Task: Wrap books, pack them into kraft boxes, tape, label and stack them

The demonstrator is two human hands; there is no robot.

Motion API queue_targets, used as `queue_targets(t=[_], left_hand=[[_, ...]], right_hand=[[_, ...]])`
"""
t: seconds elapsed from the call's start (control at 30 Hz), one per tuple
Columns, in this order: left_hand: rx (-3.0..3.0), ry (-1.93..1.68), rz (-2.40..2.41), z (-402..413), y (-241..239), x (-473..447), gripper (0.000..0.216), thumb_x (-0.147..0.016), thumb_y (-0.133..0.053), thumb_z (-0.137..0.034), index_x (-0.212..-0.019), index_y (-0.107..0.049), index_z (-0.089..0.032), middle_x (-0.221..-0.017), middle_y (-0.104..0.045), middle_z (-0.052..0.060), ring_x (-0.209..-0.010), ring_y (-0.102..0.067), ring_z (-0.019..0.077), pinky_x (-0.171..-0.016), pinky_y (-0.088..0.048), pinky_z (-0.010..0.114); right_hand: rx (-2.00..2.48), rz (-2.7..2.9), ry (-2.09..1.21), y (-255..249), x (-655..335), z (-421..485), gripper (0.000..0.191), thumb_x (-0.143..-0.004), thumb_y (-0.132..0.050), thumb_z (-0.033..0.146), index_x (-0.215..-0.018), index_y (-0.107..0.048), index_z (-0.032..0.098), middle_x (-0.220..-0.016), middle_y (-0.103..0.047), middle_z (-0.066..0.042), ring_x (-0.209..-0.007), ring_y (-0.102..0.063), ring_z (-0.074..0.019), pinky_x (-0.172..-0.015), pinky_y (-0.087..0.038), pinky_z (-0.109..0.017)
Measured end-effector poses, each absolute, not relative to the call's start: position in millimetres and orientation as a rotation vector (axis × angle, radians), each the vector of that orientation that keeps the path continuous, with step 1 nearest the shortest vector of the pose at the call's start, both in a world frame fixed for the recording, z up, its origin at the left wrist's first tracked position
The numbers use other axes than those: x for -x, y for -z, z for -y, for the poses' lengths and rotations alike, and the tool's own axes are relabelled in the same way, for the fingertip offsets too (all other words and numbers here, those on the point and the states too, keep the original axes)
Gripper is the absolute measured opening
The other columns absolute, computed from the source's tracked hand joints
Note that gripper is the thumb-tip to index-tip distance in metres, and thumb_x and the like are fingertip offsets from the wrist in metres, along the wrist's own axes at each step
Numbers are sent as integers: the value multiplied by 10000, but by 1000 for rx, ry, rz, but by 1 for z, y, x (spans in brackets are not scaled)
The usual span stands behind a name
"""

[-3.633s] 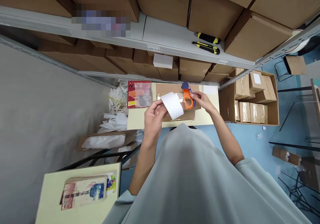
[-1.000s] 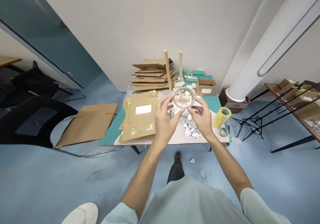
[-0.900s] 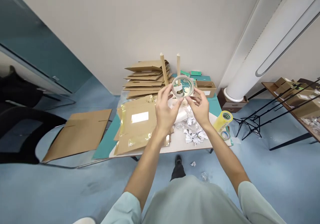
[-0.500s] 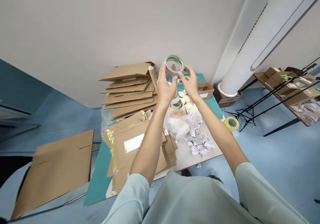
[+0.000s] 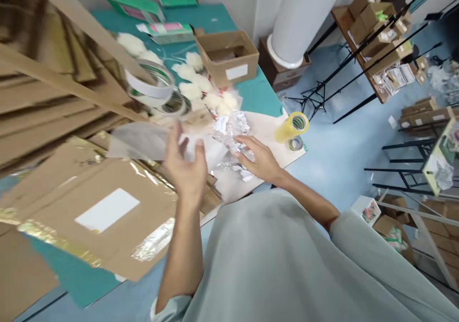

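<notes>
My left hand (image 5: 187, 166) is raised over the table's middle, fingers spread and nothing in them. Just behind it, a white foam sheet (image 5: 138, 140) lies across the cardboard edge. My right hand (image 5: 261, 160) reaches in from the right with thumb and fingers apart, at the edge of crumpled white paper (image 5: 232, 125) and clear plastic; whether it touches them I cannot tell. Beyond my left hand sits a white tape roll (image 5: 148, 90) with a green-printed core, leaning by another roll (image 5: 177, 105). Fluffy cream-coloured bits (image 5: 193, 80) lie behind the paper.
Flattened cardboard (image 5: 71, 193) with shiny tape covers the table's left side, below a blurred cardboard stack (image 5: 46, 106). An open carton (image 5: 233, 54) and green boxes (image 5: 134, 6) stand at the back. A yellow tape roll (image 5: 287, 128) stands at the right edge, near a white pillar (image 5: 294, 20).
The tape roll held up in both hands is now down among the things on the table. My hands have lowered and moved apart, and the view has turned right and closer to the table.
</notes>
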State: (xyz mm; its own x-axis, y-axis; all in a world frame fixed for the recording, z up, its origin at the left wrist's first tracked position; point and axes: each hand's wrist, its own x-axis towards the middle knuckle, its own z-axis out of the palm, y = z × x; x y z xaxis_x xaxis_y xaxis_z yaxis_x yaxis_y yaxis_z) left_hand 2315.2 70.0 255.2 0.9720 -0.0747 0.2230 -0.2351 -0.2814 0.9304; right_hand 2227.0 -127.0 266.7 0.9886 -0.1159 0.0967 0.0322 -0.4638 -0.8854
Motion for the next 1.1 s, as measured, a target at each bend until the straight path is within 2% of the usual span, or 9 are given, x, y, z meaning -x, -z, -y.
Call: queue_targets(t=[0.13,0.3,0.37,0.47,0.6,0.7,0.83,1.0,1.1], left_hand=[[-1875,161,123,-17,-206,-2226,692,-1041,-788,-638,-1591,-686,-231,-1650,-697,170,-1538,-681,346,-1286,-586,507],[-1979,263,219,77,-170,-2203,699,-1100,-695,-616,-1690,-581,-259,-1723,-629,170,-1622,-601,344,-1307,-565,531],[-2018,267,249,120,-159,-2213,732,-1101,-683,-628,-1722,-536,-268,-1756,-592,173,-1648,-569,349,-1317,-548,541],[-2045,288,241,185,-138,-2238,768,-1109,-652,-651,-1750,-479,-268,-1802,-530,185,-1655,-552,363,-1296,-555,545],[-2200,259,100,248,-113,-2263,743,-1056,-746,-605,-1676,-547,-248,-1720,-608,187,-1590,-600,387,-1293,-551,526],[-2353,230,-64,271,-112,-2268,560,-1058,-738,-459,-1566,-627,-249,-1579,-687,169,-1474,-678,383,-1256,-574,509],[-2449,239,-168,277,-125,-2268,398,-1054,-662,-311,-1449,-671,-257,-1484,-695,162,-1407,-708,392,-1159,-617,489],[-2494,305,-186,277,-135,-2269,312,-1087,-614,-414,-1305,-706,-210,-1279,-775,183,-1355,-735,406,-1079,-612,462],[-2485,262,-195,280,-134,-2269,324,-1095,-611,-453,-1293,-715,-220,-1203,-789,170,-1350,-723,396,-1049,-606,447]], right_hand=[[2117,-242,194,-233,-2141,197,302,-1153,-667,435,-1373,-793,270,-1410,-820,-123,-1358,-782,-267,-1199,-659,-458],[2374,-330,299,-193,-2146,329,352,-1145,-660,526,-1357,-778,270,-1455,-786,-168,-1421,-729,-335,-1277,-587,-601],[2475,-240,240,-172,-2167,376,398,-1134,-672,542,-1406,-752,263,-1576,-715,-188,-1553,-633,-374,-1335,-506,-680],[2575,-44,67,-141,-2197,421,467,-1132,-666,569,-1456,-726,239,-1786,-532,-195,-1760,-373,-431,-1389,-377,-769],[2543,211,-127,-118,-2214,446,458,-1170,-566,590,-1418,-753,252,-1892,-398,-128,-1836,-189,-412,-1429,-303,-767],[2477,296,-145,-111,-2218,455,456,-1201,-472,568,-1383,-769,273,-1885,-419,-86,-1839,-201,-373,-1450,-284,-745],[2417,352,-134,-107,-2229,465,476,-1210,-434,573,-1350,-774,271,-1853,-468,-94,-1825,-250,-368,-1441,-311,-745],[2371,494,-168,-110,-2244,474,457,-1213,-444,566,-1299,-770,258,-1792,-545,-116,-1771,-364,-384,-1405,-386,-735],[2381,520,-145,-110,-2260,469,416,-1223,-458,505,-1400,-732,247,-1738,-601,-130,-1684,-485,-364,-1396,-432,-667]])
